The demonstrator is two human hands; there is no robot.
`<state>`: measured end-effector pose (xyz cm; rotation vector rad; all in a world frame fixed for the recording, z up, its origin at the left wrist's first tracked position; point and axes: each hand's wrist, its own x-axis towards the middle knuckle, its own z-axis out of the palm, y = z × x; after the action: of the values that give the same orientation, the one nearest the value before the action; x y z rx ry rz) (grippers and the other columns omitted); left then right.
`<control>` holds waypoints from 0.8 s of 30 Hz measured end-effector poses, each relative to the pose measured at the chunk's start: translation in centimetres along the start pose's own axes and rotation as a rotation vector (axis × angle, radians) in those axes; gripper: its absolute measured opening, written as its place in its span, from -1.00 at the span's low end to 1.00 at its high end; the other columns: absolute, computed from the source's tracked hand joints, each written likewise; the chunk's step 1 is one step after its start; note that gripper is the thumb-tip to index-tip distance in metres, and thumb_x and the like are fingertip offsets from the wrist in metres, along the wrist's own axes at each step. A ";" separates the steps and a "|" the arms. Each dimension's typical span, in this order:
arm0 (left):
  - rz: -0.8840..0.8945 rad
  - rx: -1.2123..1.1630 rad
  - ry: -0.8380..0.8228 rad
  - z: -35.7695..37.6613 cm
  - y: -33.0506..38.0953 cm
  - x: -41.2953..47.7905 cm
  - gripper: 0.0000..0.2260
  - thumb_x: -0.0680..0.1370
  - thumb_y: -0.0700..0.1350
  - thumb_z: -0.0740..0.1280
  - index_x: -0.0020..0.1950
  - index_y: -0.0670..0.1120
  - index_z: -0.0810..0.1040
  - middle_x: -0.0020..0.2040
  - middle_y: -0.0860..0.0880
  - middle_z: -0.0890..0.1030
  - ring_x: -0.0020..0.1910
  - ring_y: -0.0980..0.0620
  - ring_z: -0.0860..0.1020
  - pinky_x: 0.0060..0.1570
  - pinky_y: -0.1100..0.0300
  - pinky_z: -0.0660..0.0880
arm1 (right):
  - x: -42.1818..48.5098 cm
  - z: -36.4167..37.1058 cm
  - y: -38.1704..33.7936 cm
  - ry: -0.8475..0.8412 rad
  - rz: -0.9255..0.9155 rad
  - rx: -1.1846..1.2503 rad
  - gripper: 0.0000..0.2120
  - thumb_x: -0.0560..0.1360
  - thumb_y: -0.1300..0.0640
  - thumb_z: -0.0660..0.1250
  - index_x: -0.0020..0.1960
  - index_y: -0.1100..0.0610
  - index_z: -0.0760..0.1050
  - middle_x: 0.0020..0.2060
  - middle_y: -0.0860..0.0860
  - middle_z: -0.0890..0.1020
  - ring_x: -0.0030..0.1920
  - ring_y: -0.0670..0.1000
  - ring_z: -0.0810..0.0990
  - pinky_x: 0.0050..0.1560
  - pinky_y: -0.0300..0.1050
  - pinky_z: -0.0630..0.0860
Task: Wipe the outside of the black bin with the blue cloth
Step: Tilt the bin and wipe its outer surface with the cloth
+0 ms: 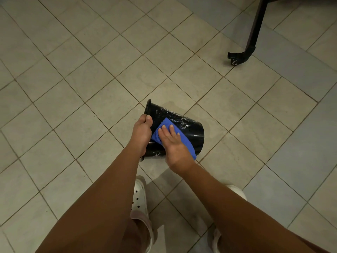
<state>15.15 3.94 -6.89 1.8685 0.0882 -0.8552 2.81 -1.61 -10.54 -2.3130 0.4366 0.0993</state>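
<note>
The left hand (141, 131) curls its fingers round the rim of the black bin (189, 126). The bin is tipped on its side over the tiled floor (73, 88), with its mouth toward 9 o'clock. The right hand (173, 145) lies flat with straight fingers, pressing the blue cloth (166, 125) on the bin's side. A black leg (255, 30) with a small wheel stands at 1 o'clock.

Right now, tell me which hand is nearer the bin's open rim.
Left. The left hand grips the rim; the right hand presses the blue cloth on the bin wall.

One bin (189, 128), one cloth (166, 125), two hands (141, 133) (175, 146), seemingly two clogs (139, 199) (237, 191).
</note>
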 end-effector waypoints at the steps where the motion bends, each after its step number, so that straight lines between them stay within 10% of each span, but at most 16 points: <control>1: 0.000 0.005 0.002 -0.1 -0.1 0.0 -0.76 0.72 -0.07 0.09 0.04 -0.09 0.51 -0.07 -0.05 0.63 -0.09 0.01 0.61 -0.17 0.19 0.51 | 0.3 -0.3 0.2 -0.025 -0.023 -0.006 -0.28 0.47 0.45 0.14 0.52 0.11 -0.07 0.52 0.02 -0.06 0.47 -0.01 -0.28 0.49 -0.03 -0.23; 9: 0.045 -0.013 0.030 0.4 -0.5 -0.5 -0.76 0.71 -0.07 0.12 -0.01 -0.06 0.55 -0.04 -0.09 0.64 -0.03 -0.06 0.61 0.00 0.03 0.57 | 1.3 -1.2 -0.6 0.029 0.202 0.064 -0.28 0.51 0.41 0.14 0.52 0.12 -0.17 0.52 0.02 -0.13 0.50 0.04 -0.25 0.50 0.02 -0.14; 16: 0.056 0.044 0.027 -0.1 -0.7 -0.4 -0.72 0.71 -0.08 0.10 -0.16 -0.04 0.44 -0.19 -0.09 0.53 -0.18 0.02 0.51 -0.08 0.07 0.48 | 1.0 -0.5 -1.6 -0.080 0.002 0.022 -0.23 0.46 0.44 0.16 0.52 0.12 -0.15 0.52 0.02 -0.15 0.49 0.04 -0.29 0.48 0.01 -0.23; 24: 0.063 -0.012 0.050 0.1 -1.0 -0.2 -0.77 0.71 -0.08 0.12 0.08 -0.12 0.54 -0.03 -0.10 0.62 -0.01 -0.06 0.59 0.04 0.04 0.54 | 1.3 -1.2 -0.7 -0.023 0.215 -0.004 -0.24 0.50 0.41 0.14 0.52 0.12 -0.23 0.52 0.01 -0.19 0.49 0.02 -0.28 0.50 0.01 -0.09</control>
<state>14.47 4.37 -7.59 1.8722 0.0647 -0.7632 4.16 -2.39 -9.45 -2.2599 0.6731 0.2311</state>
